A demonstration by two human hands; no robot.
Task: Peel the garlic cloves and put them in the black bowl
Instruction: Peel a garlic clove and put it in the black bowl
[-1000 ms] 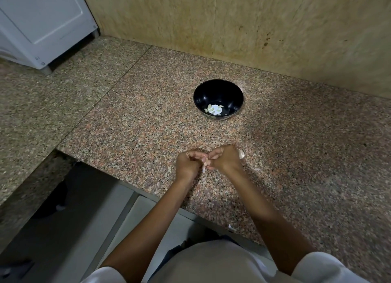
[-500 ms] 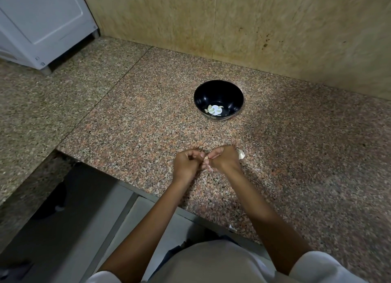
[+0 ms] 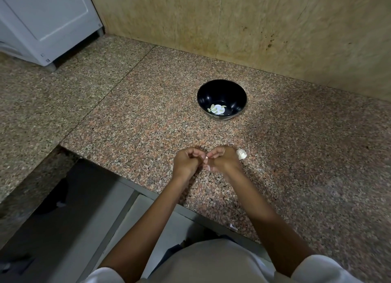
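Barely shifted, left hand (image 3: 186,162) and right hand (image 3: 224,159) pinch one clove (image 3: 205,157).

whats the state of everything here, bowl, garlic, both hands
black bowl: upright on the counter, a few peeled cloves at its bottom
garlic clove: pinched between both hands, how far peeled is too small to tell
left hand: fingers curled, pinching the clove
right hand: fingers curled, pinching the clove
garlic piece: lying on the counter beside the right hand, skin on
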